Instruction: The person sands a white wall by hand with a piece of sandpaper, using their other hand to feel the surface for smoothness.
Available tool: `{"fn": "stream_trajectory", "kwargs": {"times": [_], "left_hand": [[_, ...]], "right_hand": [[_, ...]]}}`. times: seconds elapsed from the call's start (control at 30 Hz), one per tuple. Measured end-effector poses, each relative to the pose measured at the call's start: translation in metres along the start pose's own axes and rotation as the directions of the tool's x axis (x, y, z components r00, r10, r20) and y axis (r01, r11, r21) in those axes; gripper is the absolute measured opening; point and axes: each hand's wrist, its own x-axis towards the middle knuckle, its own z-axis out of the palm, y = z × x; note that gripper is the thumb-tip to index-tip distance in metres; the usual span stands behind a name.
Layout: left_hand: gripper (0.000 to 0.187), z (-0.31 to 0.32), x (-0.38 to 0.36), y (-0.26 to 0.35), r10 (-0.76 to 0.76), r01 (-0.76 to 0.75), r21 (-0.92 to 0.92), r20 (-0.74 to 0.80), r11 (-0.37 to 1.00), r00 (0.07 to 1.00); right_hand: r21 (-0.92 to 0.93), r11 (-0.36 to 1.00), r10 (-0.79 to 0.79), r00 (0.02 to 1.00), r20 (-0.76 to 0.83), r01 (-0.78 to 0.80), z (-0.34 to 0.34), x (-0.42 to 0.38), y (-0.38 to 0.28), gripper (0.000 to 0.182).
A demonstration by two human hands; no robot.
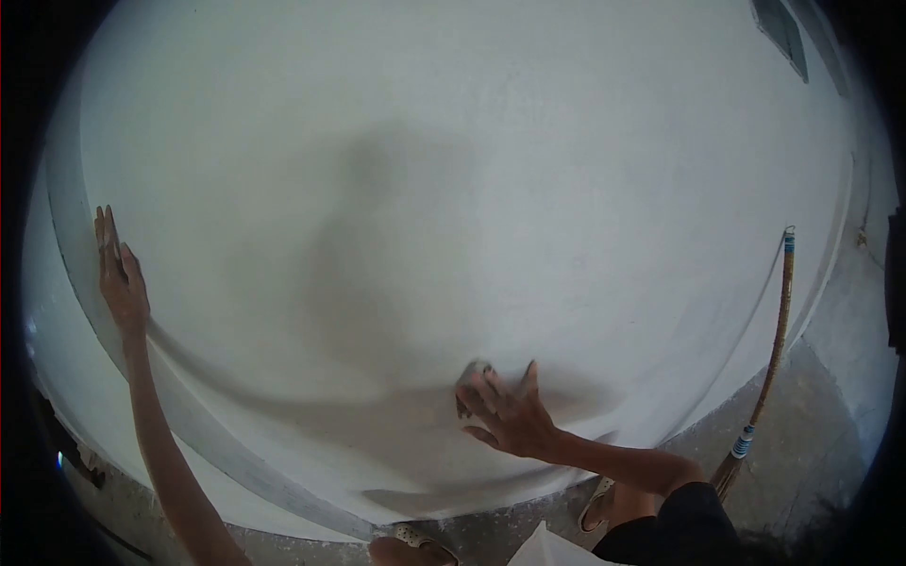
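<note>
A pale, smooth wall (566, 189) fills most of the view. Against its left edge, beside a corner, rests my left hand (121, 278), fingers stretched upward, with nothing in it. Low on the wall, right of the middle, my right hand (507, 410) bends its fingers over a small greyish thing (478, 368) pressed to the surface. Most of that thing is hidden under the fingers, so I cannot make out what it is. Shadows of the body and arms fall on the wall.
A broom (781, 321) with a long handle leans on the wall at the right. Below lies the grey floor (802, 453), with my perforated shoes (415, 540) near the wall's foot. A dark-framed opening (783, 33) shows at the upper right.
</note>
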Motion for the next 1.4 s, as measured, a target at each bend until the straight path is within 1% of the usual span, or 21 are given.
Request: {"fn": "stream_trajectory", "kwargs": {"times": [0.1,0.2,0.27,0.33,0.4,0.43,0.47,0.53,0.6,0.67,0.73,0.8,0.93,1.0,1.07,1.13,1.17,1.23,1.33,1.37,1.4], "left_hand": [[0.051,0.003,-0.001,-0.006,-0.038,0.037,0.006,0.007,0.999,0.999],[0.052,0.002,0.001,-0.003,-0.031,0.031,0.003,0.002,1.0,1.0],[0.052,0.002,0.001,-0.001,-0.032,0.032,-0.004,0.003,0.999,0.999],[0.052,-0.001,0.0,-0.001,-0.031,0.031,-0.002,-0.003,1.0,1.0],[0.052,0.0,0.001,0.0,-0.05,0.05,-0.006,0.007,0.999,0.999],[0.052,0.0,0.002,0.0,-0.043,0.043,-0.008,0.013,0.999,0.999],[0.052,0.0,0.003,0.0,-0.026,0.027,-0.012,0.008,1.0,1.0],[0.052,0.0,0.001,0.0,-0.017,0.017,-0.011,0.002,1.0,1.0],[0.051,0.001,0.001,-0.003,-0.018,0.018,-0.001,-0.006,1.0,1.0],[0.051,0.0,0.0,-0.001,-0.027,0.027,-0.01,-0.002,1.0,1.0],[0.05,0.0,0.002,0.0,-0.04,0.04,-0.021,0.004,0.999,0.999],[0.05,-0.001,0.001,0.001,-0.007,0.007,-0.025,-0.004,1.0,1.0],[0.049,0.001,0.002,0.0,-0.04,0.04,0.02,-0.008,0.999,0.999],[0.048,-0.001,-0.001,0.002,-0.035,0.035,0.025,-0.009,0.999,0.999],[0.047,-0.005,0.0,0.007,-0.062,0.062,0.006,-0.015,0.998,0.998],[0.047,-0.004,0.0,0.007,-0.091,0.091,0.018,0.011,0.996,0.996],[0.047,-0.002,-0.001,0.003,-0.07,0.07,0.019,0.008,0.997,0.998],[0.047,-0.002,-0.001,0.004,-0.073,0.073,0.021,0.006,0.997,0.997],[0.047,-0.006,-0.001,0.006,-0.072,0.072,-0.002,0.005,0.997,0.997],[0.047,-0.006,0.001,0.007,-0.075,0.075,-0.033,0.016,0.997,0.997],[0.047,-0.004,0.002,0.007,-0.059,0.06,-0.034,0.017,0.998,0.998]], "right_hand": [[-0.074,0.991,-0.109,0.994,0.0,0.109,0.0,0.002,0.015,0.067],[-0.153,0.988,-0.015,0.996,-0.086,0.002,-0.046,0.032,0.03,0.065],[-0.173,0.959,0.173,0.947,-0.271,-0.225,-0.068,0.052,0.031,0.067],[-0.127,0.958,0.215,0.936,-0.28,-0.258,-0.059,0.049,0.021,0.068],[-0.028,0.962,0.267,0.955,-0.131,-0.273,-0.027,0.026,0.004,0.069],[-0.082,0.984,0.148,0.982,-0.114,-0.158,-0.003,0.007,-0.001,0.068],[-0.079,0.984,0.152,0.982,-0.11,-0.161,0.004,-0.004,-0.003,0.068],[-0.122,0.992,0.004,0.996,-0.091,-0.015,0.011,-0.02,0.001,0.066],[-0.097,0.995,0.005,0.999,-0.048,-0.009,-0.01,0.001,0.014,0.064],[-0.149,0.983,0.078,0.977,-0.197,-0.109,-0.04,0.036,0.033,0.066],[-0.154,0.972,0.135,0.958,-0.254,-0.177,-0.081,0.071,0.038,0.067],[-0.145,0.959,0.194,0.938,-0.288,-0.243,-0.084,0.078,0.028,0.068],[-0.094,0.994,0.041,0.977,-0.208,-0.062,-0.04,0.057,0.003,0.074],[-0.072,0.984,-0.171,0.974,-0.148,0.162,-0.029,0.05,0.005,0.074],[-0.157,0.963,-0.242,0.959,-0.148,0.219,-0.055,0.067,0.015,0.072],[-0.168,0.982,0.047,0.968,-0.247,-0.091,-0.086,0.094,0.024,0.075],[-0.173,0.982,0.031,0.969,-0.246,-0.076,-0.096,0.103,0.032,0.075],[-0.21,0.944,0.147,0.893,-0.426,-0.256,-0.108,0.115,0.043,0.077],[-0.157,0.972,0.12,0.943,-0.309,-0.175,-0.091,0.103,0.016,0.079],[-0.177,0.981,0.038,0.971,-0.237,-0.081,-0.069,0.092,0.008,0.08],[-0.168,0.981,0.05,0.968,-0.244,-0.093,-0.05,0.079,0.007,0.08]]}}
